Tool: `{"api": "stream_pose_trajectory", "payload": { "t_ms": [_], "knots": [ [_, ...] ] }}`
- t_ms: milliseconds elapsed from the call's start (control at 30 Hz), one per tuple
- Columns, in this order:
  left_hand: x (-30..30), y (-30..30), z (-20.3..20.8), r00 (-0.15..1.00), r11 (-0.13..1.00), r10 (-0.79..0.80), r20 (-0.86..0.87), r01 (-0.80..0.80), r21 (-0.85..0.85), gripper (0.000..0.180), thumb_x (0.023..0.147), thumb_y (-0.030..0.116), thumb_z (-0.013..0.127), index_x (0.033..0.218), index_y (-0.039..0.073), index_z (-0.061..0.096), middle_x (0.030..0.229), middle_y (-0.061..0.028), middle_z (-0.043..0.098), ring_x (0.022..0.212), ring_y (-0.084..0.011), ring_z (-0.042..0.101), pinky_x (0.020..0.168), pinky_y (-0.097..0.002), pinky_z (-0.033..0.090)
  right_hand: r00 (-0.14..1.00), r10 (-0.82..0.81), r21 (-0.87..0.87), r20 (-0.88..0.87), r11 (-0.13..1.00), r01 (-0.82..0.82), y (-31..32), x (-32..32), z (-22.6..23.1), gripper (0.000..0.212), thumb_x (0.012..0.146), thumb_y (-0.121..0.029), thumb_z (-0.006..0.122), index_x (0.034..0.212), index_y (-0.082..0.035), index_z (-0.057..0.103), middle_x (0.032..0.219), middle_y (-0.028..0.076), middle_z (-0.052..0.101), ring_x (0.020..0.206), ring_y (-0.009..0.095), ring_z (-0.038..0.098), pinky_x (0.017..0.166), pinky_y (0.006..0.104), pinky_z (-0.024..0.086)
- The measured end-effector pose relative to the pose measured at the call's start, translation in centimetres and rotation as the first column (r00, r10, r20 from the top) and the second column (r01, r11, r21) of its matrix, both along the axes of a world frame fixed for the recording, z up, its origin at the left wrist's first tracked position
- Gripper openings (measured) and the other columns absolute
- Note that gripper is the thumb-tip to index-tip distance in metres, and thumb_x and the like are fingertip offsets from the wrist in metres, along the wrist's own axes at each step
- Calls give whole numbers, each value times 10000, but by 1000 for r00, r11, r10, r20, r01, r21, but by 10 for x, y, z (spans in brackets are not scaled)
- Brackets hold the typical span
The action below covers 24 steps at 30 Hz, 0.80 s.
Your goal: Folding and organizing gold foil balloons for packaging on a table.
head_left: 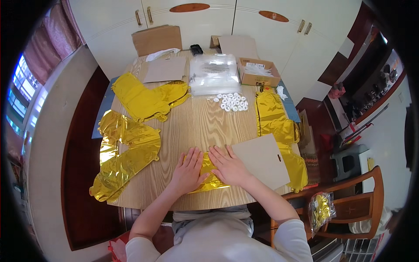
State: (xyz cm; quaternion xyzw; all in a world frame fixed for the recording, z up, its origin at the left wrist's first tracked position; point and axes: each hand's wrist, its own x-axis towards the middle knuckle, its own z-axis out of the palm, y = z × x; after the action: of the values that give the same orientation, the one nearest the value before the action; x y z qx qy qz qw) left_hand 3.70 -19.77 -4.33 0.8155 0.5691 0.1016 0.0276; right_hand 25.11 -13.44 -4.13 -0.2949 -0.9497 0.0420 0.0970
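Observation:
A folded piece of gold foil (210, 182), probably a deflated balloon, lies on the wooden table near its front edge. My left hand (188, 171) rests flat on the foil's left part, fingers stretched out. On its right part lies my right hand (228, 167), also flat with the fingers spread. Part of the foil is hidden under both hands. Just right of my right hand is a grey-beige cardboard sheet (262, 159) with a small slot. Flat gold foil balloons lie at the left (131, 150), and another gold balloon (270, 114) lies along the right edge, partly under the cardboard.
Farther back are small white rings (234, 102), a stack of clear plastic bags (214, 74) and an open cardboard box (260, 77). Another cardboard sheet (165, 70) lies at the back left. A wooden chair (371, 209) holding a bagged gold foil item (322, 207) stands at the right.

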Motion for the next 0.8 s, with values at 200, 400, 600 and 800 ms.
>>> {"api": "stream_pose_trajectory", "payload": {
  "t_ms": [200, 400, 600, 800],
  "knots": [
    [-3, 1, 1, 1000, 999, -4, -8, 4, -39, 779, 937, 492, 509, 1476, -37, 313, 1543, -227, 308, 1464, -350, 249, 1168, -555, 186, 1000, -11, -10, 22, 1000, 12, 0, 0, -1, 614, 975, -383, 480, 1452, -6, 397, 1543, 160, 355, 1454, 260, 295, 1187, 531, 163],
    [-9, -1, 7, 999, 994, 28, -39, -32, -105, 813, 935, 520, 492, 1480, -49, 292, 1554, -225, 286, 1473, -337, 234, 1171, -570, 162, 999, 6, -3, 42, 1000, -6, 3, 2, 2, 624, 970, -399, 483, 1455, -16, 396, 1542, 146, 362, 1449, 251, 305, 1190, 529, 152],
    [-10, -12, 11, 995, 989, 50, -82, -60, -133, 879, 921, 572, 489, 1478, -74, 277, 1563, -234, 265, 1481, -340, 210, 1173, -587, 133, 998, 31, -25, 57, 999, -30, -7, 6, 4, 661, 959, -441, 498, 1453, -15, 396, 1535, 145, 369, 1454, 247, 294, 1195, 521, 143],
    [-23, -46, 19, 989, 981, 85, -120, -104, -163, 936, 900, 621, 497, 1481, -76, 270, 1570, -233, 251, 1483, -330, 208, 1177, -590, 101, 998, 25, -66, 55, 998, -21, -38, 10, 11, 669, 961, -450, 497, 1457, -13, 392, 1538, 149, 365, 1453, 248, 297, 1196, 517, 134]
  ]
}}
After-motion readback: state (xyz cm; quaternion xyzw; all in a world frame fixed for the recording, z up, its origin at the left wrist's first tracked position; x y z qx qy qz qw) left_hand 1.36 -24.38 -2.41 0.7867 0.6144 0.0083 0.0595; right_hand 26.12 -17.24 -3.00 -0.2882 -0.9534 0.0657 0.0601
